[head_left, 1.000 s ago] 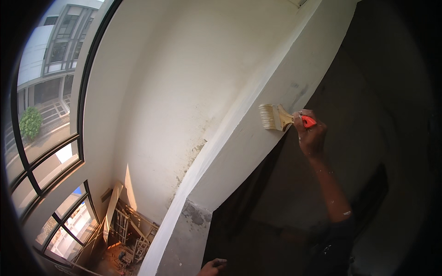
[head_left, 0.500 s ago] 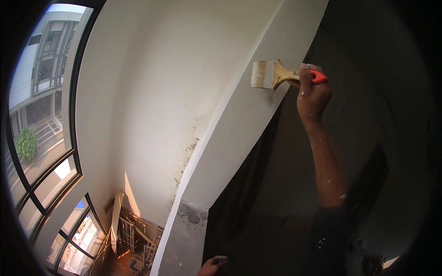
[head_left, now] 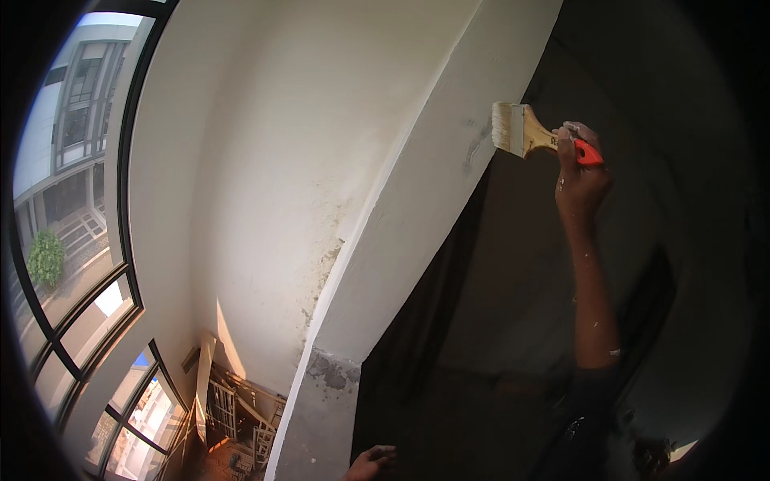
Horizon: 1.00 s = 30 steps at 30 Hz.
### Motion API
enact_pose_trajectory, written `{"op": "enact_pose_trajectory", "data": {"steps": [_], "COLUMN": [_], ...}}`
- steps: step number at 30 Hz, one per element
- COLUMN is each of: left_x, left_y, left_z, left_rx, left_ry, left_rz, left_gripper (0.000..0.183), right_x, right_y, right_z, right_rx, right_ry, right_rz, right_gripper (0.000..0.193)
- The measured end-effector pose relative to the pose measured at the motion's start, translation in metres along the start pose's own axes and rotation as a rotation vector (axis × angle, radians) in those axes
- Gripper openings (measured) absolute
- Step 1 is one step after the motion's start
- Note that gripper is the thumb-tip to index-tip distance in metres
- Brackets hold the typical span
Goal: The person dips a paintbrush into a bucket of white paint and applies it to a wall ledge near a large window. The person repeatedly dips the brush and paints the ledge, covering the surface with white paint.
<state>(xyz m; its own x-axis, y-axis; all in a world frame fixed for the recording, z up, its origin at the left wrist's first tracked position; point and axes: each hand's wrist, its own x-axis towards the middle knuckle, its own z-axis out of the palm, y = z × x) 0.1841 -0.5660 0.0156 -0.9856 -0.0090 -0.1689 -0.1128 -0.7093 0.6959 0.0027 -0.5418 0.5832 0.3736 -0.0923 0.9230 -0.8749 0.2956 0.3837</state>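
A wide flat paintbrush (head_left: 539, 135) with pale bristles, a wooden handle and a red end is gripped in my right hand (head_left: 584, 172). Its bristles meet the right edge of the pale sloping beam face (head_left: 425, 192), close to some dark grey smudges (head_left: 473, 144). Flecks of white paint dot my right hand and forearm. Low in the view, my left hand (head_left: 370, 463) shows only in part, beside the lower end of the beam. Its fingers are bent, and whatever they hold is hidden in the dark.
Left of the beam stands a tall off-white wall (head_left: 273, 160) with flaking patches along the join. Dark-framed windows (head_left: 84, 369) line the far left. Far below, wooden planks and frames (head_left: 233, 409) lean in a corner. Deep shadow fills the right side.
My right hand has moved the paintbrush rightward, from the middle of the beam face to its right edge. Dark smudges formerly partly behind the brush now show more fully. My left hand stays put.
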Motion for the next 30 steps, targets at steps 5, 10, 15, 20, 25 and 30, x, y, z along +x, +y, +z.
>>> {"op": "enact_pose_trajectory", "data": {"steps": [5, 10, 15, 20, 25, 30], "left_x": [-0.004, -0.001, 0.004, 0.000, 0.000, 0.000], "left_y": [0.005, 0.001, -0.001, 0.003, 0.008, 0.007], "left_z": [-0.005, -0.004, -0.006, -0.006, -0.003, 0.003], "left_rx": [-0.146, -0.015, -0.088, -0.032, -0.031, 0.085], "left_ry": [-0.107, 0.004, -0.076, 0.002, 0.018, 0.005], "left_rz": [0.010, 0.002, 0.029, -0.149, -0.130, -0.065], "left_gripper": [0.024, 0.028, 0.030, 0.033, 0.031, 0.033], "right_x": [0.056, 0.047, -0.047, -0.189, -0.229, -0.139], "right_y": [-0.003, -0.009, -0.035, -0.101, -0.129, -0.089], "right_z": [0.035, 0.059, 0.067, 0.065, 0.044, 0.033], "right_rx": [-0.227, -0.260, -0.167, 0.110, 0.293, 0.124], "right_ry": [-0.190, -0.385, -0.509, -0.652, -0.765, -0.608], "right_rz": [-0.536, -0.591, -0.757, -0.851, -0.735, -0.597], "right_gripper": [0.025, 0.029, 0.031, 0.021, 0.021, 0.023]}}
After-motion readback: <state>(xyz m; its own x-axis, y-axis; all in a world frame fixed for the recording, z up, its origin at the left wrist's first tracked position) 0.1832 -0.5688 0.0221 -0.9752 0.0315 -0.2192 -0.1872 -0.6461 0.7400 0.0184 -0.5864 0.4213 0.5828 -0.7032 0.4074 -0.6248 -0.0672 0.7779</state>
